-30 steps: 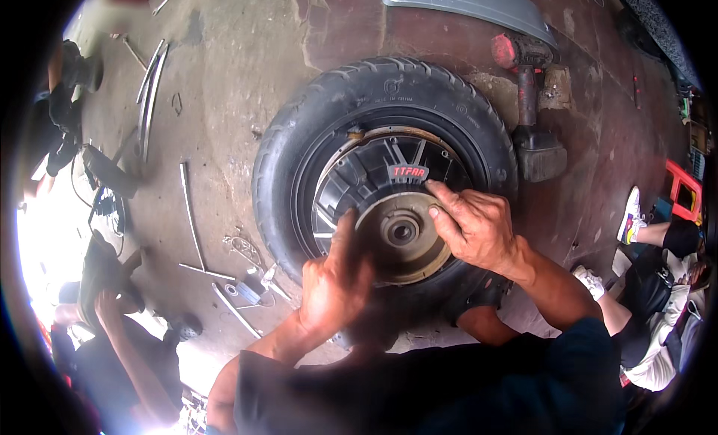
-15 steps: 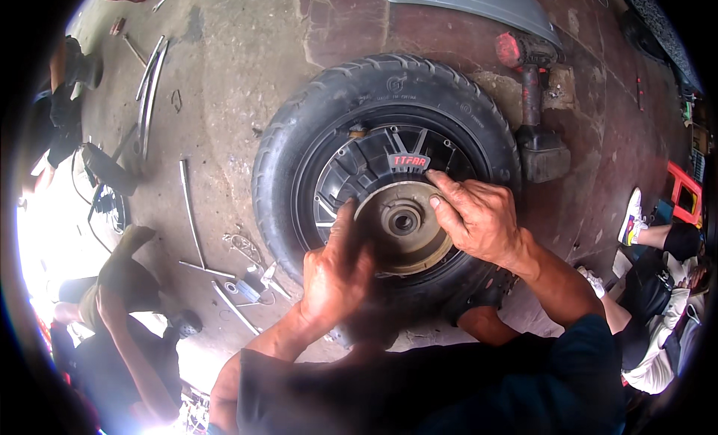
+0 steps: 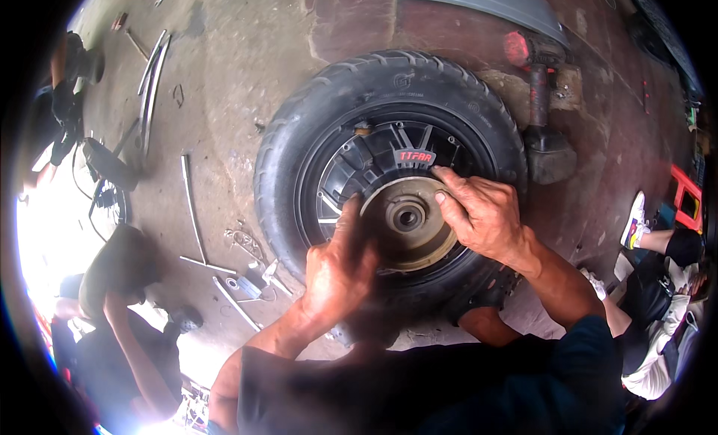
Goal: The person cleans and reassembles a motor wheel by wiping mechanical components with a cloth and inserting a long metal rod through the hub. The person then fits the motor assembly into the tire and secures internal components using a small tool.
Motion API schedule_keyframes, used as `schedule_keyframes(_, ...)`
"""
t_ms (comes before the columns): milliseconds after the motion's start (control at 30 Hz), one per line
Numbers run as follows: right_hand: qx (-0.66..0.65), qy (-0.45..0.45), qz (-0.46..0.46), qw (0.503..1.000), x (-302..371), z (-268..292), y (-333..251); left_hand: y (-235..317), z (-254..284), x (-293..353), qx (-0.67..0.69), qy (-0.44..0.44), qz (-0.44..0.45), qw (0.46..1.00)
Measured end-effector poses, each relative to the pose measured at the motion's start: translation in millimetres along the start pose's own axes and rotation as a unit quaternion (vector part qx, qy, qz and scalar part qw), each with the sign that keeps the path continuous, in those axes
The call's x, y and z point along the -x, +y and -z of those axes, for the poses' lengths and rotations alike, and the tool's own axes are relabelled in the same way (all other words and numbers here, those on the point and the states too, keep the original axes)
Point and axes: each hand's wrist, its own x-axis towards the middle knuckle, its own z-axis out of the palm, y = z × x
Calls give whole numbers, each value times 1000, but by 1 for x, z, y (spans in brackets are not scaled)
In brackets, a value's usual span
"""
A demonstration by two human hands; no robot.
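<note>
A wheel with a black treaded tire (image 3: 396, 82) lies flat in front of me. Its black motor hub cover (image 3: 355, 166) surrounds a round, worn metal brake drum (image 3: 396, 196) with a bearing hole at its center. My right hand (image 3: 482, 214) grips the drum's right edge, index finger on the outer side and thumb over the lip, other fingers curled. My left hand (image 3: 336, 270) is closed at the left edge, its index fingertip against the rim; the thumb side is dark and blurred.
A red and black impact wrench (image 3: 537, 99) lies right of the tire, below a grey curved panel (image 3: 486, 5). Metal bars (image 3: 153, 91), a T-handle wrench (image 3: 193, 211) and small parts (image 3: 247, 285) are on the left floor. Other people (image 3: 120, 338) sit on both sides.
The wheel and surrounding floor have shifted slightly right in the picture. Both hands keep nearly the same places at the drum's edges.
</note>
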Motion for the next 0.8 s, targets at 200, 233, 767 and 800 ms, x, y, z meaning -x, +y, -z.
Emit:
schedule_keyframes(200,-11,14,24,1000,-3,-2,0,4,3,1,-8,-7,18,1000)
schedule_keyframes(233,-6,8,16,1000,-2,-2,0,4,3,1,-8,-7,20,1000)
schedule_keyframes(767,30,-41,-47,998,-1,10,-4,10,4,-3,-26,-31,31,999)
schedule_keyframes(800,21,-54,-47,997,-4,12,-6,9,10,3,7,-25,33,999)
